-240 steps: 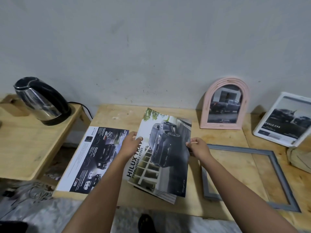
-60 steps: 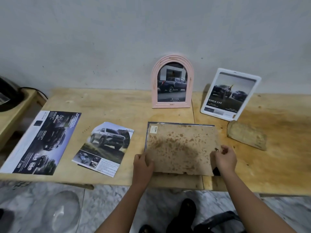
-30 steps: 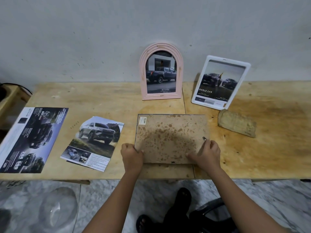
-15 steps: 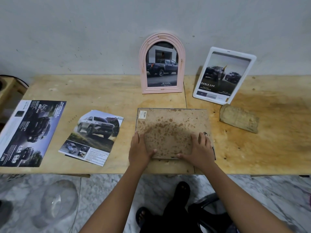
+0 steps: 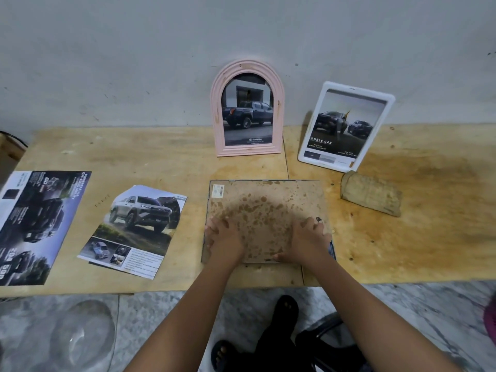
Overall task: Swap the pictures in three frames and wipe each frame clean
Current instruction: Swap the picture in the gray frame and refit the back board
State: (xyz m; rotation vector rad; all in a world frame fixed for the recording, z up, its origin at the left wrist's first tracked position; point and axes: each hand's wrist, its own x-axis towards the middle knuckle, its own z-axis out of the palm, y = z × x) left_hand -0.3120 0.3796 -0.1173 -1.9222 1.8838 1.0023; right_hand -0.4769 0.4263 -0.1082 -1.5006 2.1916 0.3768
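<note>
Left hand point(image 5: 225, 241) lies palm down on the near left corner of the backing board point(image 5: 264, 210), fingers loosely bent and pointing to the far side, pressing on the board without gripping it. Right hand point(image 5: 311, 240) lies the same way on the near right corner, thumb stretched along the near edge, fingers bent on the surface just beside a small metal hanger ring point(image 5: 318, 219); it too holds nothing. The board is brown, mottled with darker spots, and carries a barcode sticker point(image 5: 218, 190) in its far left corner. It sits in a grey frame point(image 5: 333, 251) that lies face down at the near middle of the tabletop point(image 5: 150, 157); only a thin rim of the frame shows round the board. Left of the frame, apart from it, lies a loose print of a silver truck point(image 5: 139, 226), and further left a large dark brochure point(image 5: 35, 226) reaches the tabletop's left edge. Right of the frame, on its far side, lies a folded cloth point(image 5: 371, 193). At the far side a pink arched frame point(image 5: 218, 116) and a white frame point(image 5: 359, 89) stand against the wall point(image 5: 134, 63), each holding a picture of dark trucks. Below the near edge, a sandalled foot point(image 5: 285, 307) rests on the marble floor point(image 5: 161, 318).
</note>
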